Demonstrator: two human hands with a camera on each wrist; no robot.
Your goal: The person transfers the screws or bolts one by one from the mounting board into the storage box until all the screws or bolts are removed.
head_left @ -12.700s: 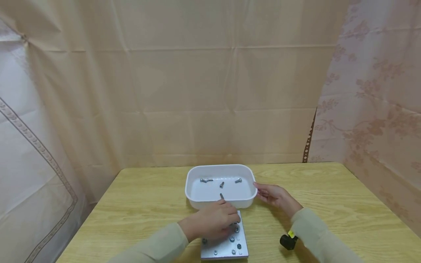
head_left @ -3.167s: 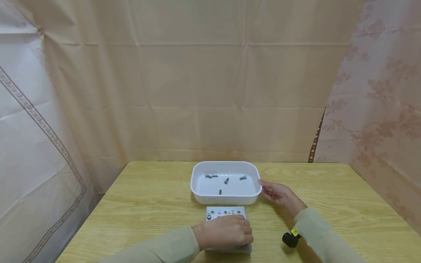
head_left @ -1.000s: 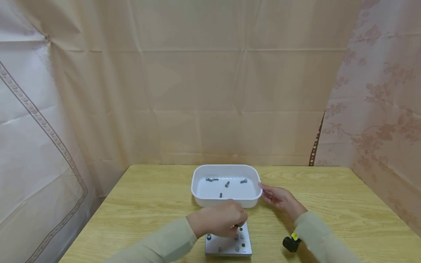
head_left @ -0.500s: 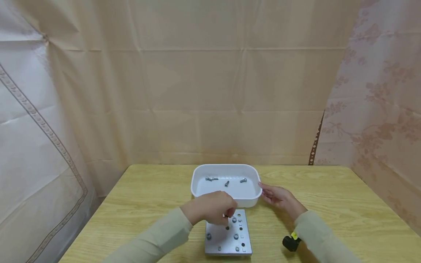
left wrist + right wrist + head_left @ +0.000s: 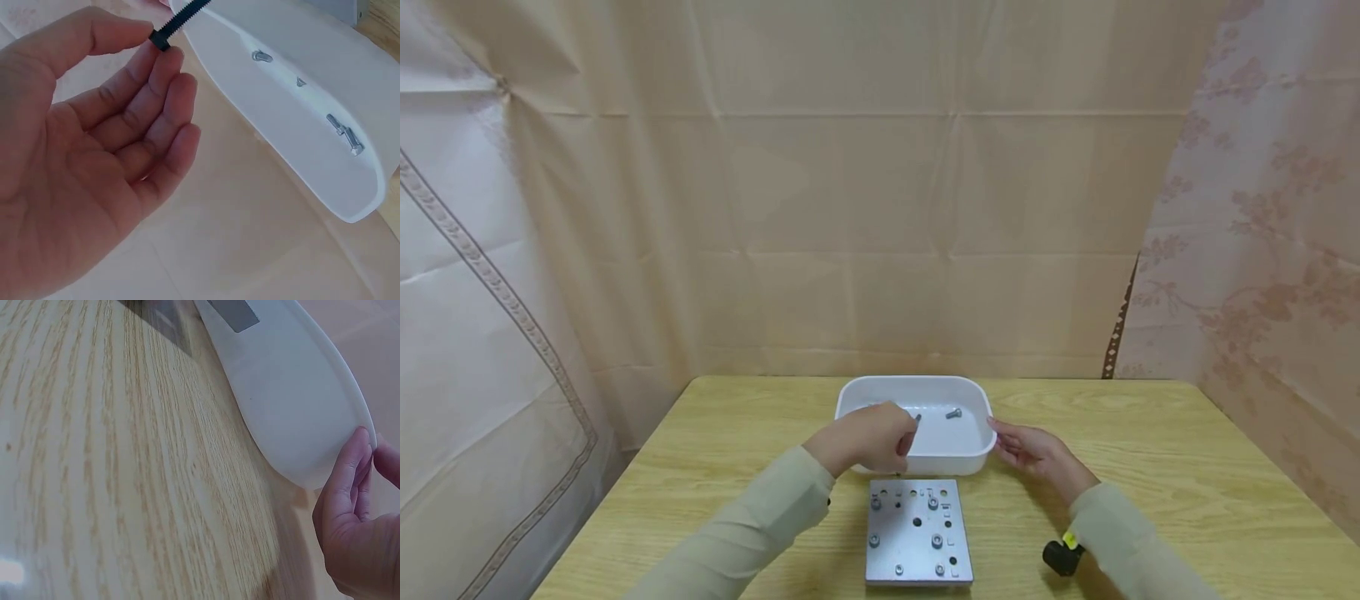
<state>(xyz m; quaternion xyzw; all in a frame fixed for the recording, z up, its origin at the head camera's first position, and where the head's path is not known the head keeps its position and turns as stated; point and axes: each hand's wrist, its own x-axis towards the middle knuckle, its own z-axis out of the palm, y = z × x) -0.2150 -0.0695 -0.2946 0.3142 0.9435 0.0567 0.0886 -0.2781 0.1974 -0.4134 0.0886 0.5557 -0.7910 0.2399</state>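
My left hand [image 5: 874, 437] is over the near left part of the white tray [image 5: 958, 458]. In the left wrist view its thumb and index finger pinch a black bolt [image 5: 178, 23] by the head, the threaded shank pointing away. My right hand [image 5: 1033, 454] holds the tray's right rim, thumb and fingers on either side of the wall, as the right wrist view [image 5: 353, 506] also shows. Inside the tray lie several silver bolts [image 5: 953, 413], some hidden by my left hand in the head view. In front of the tray lies a metal plate [image 5: 917, 554] with bolts and bare holes.
A black object with a yellow tag [image 5: 1062, 557] is by the right sleeve. The wooden table [image 5: 737, 417] extends to both sides, with a beige curtain [image 5: 887, 208] behind its back edge.
My left hand has moved from the metal plate forward and left to over the tray. A dark bolt seen earlier in the plate's right side is gone from there. My right hand stays on the rim.
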